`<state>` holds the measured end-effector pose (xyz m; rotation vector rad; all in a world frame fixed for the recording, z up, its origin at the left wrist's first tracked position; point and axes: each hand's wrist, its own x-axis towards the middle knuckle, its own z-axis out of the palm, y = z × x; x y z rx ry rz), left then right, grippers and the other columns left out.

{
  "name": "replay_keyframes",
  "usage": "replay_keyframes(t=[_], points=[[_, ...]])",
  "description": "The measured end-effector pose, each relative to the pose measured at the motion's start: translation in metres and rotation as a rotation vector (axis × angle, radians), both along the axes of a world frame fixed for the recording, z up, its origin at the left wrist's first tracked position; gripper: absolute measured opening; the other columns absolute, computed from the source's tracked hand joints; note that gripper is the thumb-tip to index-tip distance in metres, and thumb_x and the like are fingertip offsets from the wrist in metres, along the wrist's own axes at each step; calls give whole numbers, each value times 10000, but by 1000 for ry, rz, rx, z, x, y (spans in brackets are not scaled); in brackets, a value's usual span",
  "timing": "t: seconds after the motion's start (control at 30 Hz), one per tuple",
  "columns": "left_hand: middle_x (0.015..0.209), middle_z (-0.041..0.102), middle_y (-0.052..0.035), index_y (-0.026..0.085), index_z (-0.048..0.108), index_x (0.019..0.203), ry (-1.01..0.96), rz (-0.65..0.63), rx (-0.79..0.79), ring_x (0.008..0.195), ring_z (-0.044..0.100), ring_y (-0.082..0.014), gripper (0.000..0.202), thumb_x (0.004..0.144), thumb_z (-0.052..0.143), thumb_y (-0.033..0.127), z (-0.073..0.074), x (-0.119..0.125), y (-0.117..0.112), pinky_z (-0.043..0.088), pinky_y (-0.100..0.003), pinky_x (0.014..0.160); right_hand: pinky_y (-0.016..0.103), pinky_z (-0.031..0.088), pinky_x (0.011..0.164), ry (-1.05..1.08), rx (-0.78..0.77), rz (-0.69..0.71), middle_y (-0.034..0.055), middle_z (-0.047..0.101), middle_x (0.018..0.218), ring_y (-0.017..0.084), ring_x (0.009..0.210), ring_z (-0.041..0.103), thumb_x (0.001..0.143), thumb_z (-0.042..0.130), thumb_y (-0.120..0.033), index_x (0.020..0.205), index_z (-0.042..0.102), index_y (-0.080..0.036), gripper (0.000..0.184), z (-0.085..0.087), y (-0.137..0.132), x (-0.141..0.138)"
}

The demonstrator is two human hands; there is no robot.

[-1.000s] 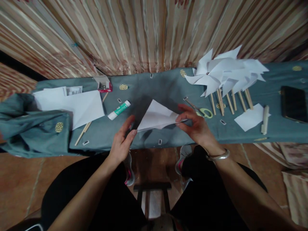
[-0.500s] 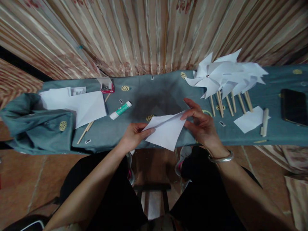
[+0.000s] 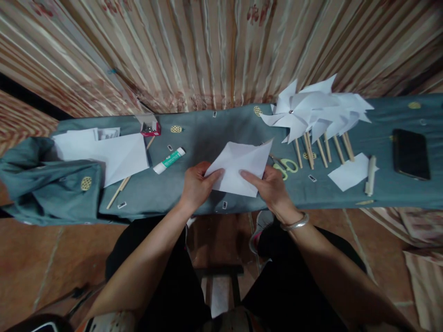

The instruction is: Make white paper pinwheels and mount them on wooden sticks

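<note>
Between both hands a sheet of white paper (image 3: 237, 161) is held above the cloth-covered table. My left hand (image 3: 199, 183) grips its left edge, thumb on top and fingers underneath. On the opposite edge, my right hand (image 3: 273, 186) pinches the paper the same way, its thumb lying across the surface. The fingers beneath the sheet are hidden. Just past my right hand lie scissors with light green handles (image 3: 290, 166), their blades partly out of sight. A green and white glue stick (image 3: 169, 160) lies to the left of my left hand.
Several white paper pinwheels (image 3: 318, 108) on wooden sticks lie at the back right. Nearby are a small paper piece (image 3: 348, 173), a white pen (image 3: 370, 176) and a black phone (image 3: 411, 153). Leftward are paper sheets (image 3: 124, 157), thin sticks (image 3: 118, 192) and a small red box (image 3: 151, 128).
The paper has turned to lie flatter, its face now upward. My right hand has closed on its right edge, and the scissors have come into fuller view.
</note>
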<state>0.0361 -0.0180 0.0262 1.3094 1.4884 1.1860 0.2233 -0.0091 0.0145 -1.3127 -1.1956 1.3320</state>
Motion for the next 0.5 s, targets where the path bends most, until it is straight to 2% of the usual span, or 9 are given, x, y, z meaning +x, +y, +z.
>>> replay_keyframes(t=[0.1, 0.17, 0.23, 0.3, 0.4, 0.5], points=[[649, 648, -5, 150, 718, 681, -26, 17, 12, 588, 546, -132, 213, 722, 733, 358, 2, 3, 3, 415, -237, 533, 348, 552, 683, -103, 100, -1, 54, 766, 921, 213, 782, 687, 730, 742, -460, 934, 724, -181, 346, 5, 3, 6], [632, 645, -2, 148, 711, 662, -65, 48, 6, 576, 542, -128, 216, 716, 734, 356, 3, 1, 5, 421, -239, 533, 331, 539, 672, -259, 216, -24, 42, 752, 856, 194, 747, 674, 810, 661, -476, 953, 716, -186, 328, 12, 8, 19], [624, 650, -1, 147, 709, 657, -96, 89, -1, 568, 544, -127, 199, 699, 743, 337, 4, -3, 7, 430, -243, 534, 334, 526, 683, -481, 325, -94, 63, 740, 866, 190, 733, 672, 916, 520, -435, 986, 708, -173, 330, 19, 13, 38], [640, 667, -7, 144, 715, 674, -126, 122, -12, 567, 555, -131, 172, 683, 752, 312, 5, -8, 9, 437, -247, 530, 375, 512, 778, -829, 416, -133, 114, 736, 978, 231, 843, 682, 919, 513, -347, 1029, 708, -152, 297, 22, 17, 58], [664, 681, -18, 138, 718, 680, -146, 150, -14, 576, 566, -138, 153, 670, 756, 285, 5, -16, 10, 446, -254, 537, 414, 501, 803, -1226, 417, -28, 160, 728, 981, 294, 918, 671, 915, 508, -296, 1060, 705, -123, 299, 18, 17, 81], [641, 668, -12, 138, 713, 662, -114, 173, 4, 573, 558, -138, 145, 665, 760, 276, 5, -23, 10, 447, -257, 550, 402, 505, 800, -1402, 386, 70, 151, 729, 998, 303, 937, 667, 894, 550, -282, 1095, 693, -129, 290, 14, 14, 87]])
